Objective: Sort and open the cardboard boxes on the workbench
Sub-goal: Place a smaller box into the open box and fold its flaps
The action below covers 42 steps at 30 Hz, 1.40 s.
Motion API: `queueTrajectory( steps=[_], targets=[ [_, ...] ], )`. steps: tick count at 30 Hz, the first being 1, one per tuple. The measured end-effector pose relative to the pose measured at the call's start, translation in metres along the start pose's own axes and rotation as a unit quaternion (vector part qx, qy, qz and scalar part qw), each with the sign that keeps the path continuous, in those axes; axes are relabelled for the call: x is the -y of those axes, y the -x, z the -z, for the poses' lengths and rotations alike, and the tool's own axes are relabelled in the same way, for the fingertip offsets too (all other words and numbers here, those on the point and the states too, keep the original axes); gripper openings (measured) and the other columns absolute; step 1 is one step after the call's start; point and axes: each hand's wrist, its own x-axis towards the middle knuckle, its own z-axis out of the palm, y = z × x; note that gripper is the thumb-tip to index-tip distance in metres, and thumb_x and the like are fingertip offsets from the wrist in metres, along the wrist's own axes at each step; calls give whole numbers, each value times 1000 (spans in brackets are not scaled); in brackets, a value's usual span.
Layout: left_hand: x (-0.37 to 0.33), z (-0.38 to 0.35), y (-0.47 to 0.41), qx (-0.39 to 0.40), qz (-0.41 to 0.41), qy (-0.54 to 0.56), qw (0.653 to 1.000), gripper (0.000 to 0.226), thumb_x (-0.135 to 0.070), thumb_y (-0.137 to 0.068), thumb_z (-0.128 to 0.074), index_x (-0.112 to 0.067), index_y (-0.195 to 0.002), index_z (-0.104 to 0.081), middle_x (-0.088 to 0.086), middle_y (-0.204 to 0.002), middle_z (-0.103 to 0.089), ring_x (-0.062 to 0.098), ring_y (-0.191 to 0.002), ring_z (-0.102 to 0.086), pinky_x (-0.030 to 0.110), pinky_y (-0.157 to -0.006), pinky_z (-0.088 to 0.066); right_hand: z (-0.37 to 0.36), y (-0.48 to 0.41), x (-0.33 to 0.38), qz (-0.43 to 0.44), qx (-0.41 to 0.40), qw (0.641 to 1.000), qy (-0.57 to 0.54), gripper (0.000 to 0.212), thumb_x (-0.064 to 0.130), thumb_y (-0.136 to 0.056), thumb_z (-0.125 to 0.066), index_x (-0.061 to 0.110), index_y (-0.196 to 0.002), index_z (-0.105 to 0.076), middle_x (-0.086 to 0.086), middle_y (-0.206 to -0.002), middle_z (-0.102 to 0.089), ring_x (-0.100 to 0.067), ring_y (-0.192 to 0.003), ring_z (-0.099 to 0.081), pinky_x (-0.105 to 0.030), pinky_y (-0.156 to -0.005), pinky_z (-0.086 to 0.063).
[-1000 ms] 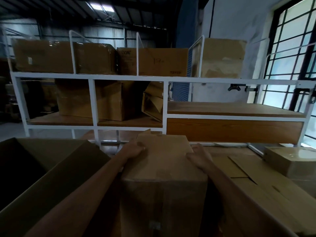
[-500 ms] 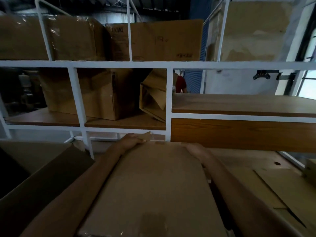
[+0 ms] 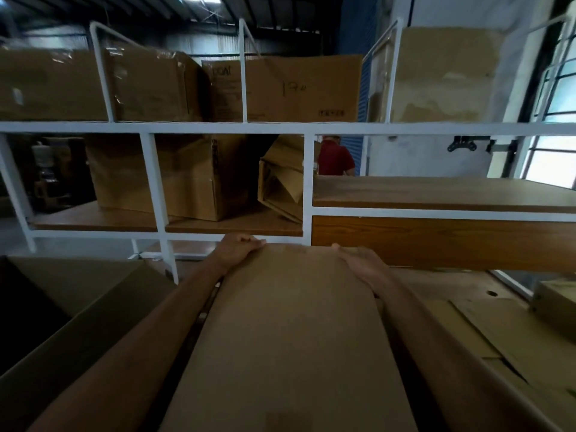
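Two hands, left hand [image 3: 238, 249] and right hand [image 3: 361, 265], gripping far corners of plain brown cardboard box [image 3: 290, 338]

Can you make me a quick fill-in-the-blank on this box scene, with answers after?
1. Both hands grip the far end of the ____ box.
2. The left hand and right hand hold opposite ____ of that end.
3. The open box sits on the person's ____ side.
4. The white shelf frame stands ____ the held box.

Answers: cardboard; corners; left; behind
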Motion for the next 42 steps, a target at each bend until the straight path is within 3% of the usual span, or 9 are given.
queueTrajectory(
  steps=[4, 7, 11, 16, 19, 25, 30, 35, 42],
  targets=[
    [-27, 24, 40, -46, -67, 14, 997, 37, -37, -98, -55, -3, -93, -71, 14, -87, -66, 16, -79, -61, 22, -65, -44, 14, 43, 15, 103, -25, 994, -27, 31, 50, -98, -48, 25, -89, -63, 3, -94, -65, -8, -78, -61, -27, -72, -50],
    [-42, 36, 82, -98, -146, 17, 984, 42, -33, -101, -50, 5, -91, -65, 24, -84, -60, 24, -76, -56, 31, -71, -43, 17, 74, 27, 131, -81, 988, 2, 35, 50, -96, -51, 20, -109, -62, 8, -104, -58, -8, -86, -55, -28, -81, -42],
    [-43, 44, 136, -152, -231, 1, 961, 29, -32, -101, -47, -13, -95, -67, 2, -86, -65, 12, -82, -61, 26, -75, -47, 18, 138, 47, 100, -138, 982, 79, 20, 32, -97, -57, 18, -83, -52, 1, -81, -55, -10, -72, -53, -28, -73, -42],
    [-13, 17, 205, -198, -256, 14, 946, 17, -31, -99, -53, -21, -103, -66, -11, -92, -64, -4, -88, -60, 16, -74, -43, -1, 209, -8, 266, -200, 943, -19, 23, 36, -99, -52, 17, -113, -54, 12, -96, -55, -1, -84, -55, -23, -70, -41],
    [-3, -2, 235, -208, -265, -17, 941, 16, -32, -97, -57, -21, -103, -66, -11, -94, -63, -10, -87, -57, 11, -74, -42, -13, 234, -39, 231, -251, 938, -56, 38, 47, -97, -48, 16, -118, -54, 9, -97, -58, -1, -84, -56, -28, -73, -46],
    [14, -15, 290, -210, -312, -66, 924, 26, -39, -92, -61, -18, -106, -67, -4, -102, -67, 0, -89, -59, 16, -81, -47, -19, 276, -44, 140, -309, 939, -60, 11, 19, -95, -54, 12, -89, -58, 1, -76, -56, -10, -66, -50, -30, -59, -40],
    [28, -13, 315, -112, -267, -172, 942, 69, -73, -83, -42, -22, -124, -61, 0, -120, -66, 10, -103, -61, 26, -90, -50, -33, 290, -63, 57, -297, 953, 7, 12, 27, -95, -53, 18, -96, -60, -1, -86, -63, -17, -74, -61, -40, -71, -56],
    [19, -10, 317, -66, -267, -283, 919, 73, -74, -85, -34, -23, -134, -54, 0, -134, -58, 14, -119, -54, 30, -99, -43, -47, 287, -52, 81, -300, 898, 310, 19, 37, -90, -58, 22, -101, -60, 0, -101, -63, -25, -102, -61, -54, -97, -43],
    [-40, -22, 299, -8, -303, -381, 874, 58, -39, -93, -58, -20, -144, -38, 5, -145, -43, 21, -128, -45, 39, -102, -44, -60, 258, -12, 205, -4, 941, 269, 16, 35, -92, -59, 26, -105, -60, 2, -100, -65, -13, -87, -61, -38, -83, -54]
  ],
)
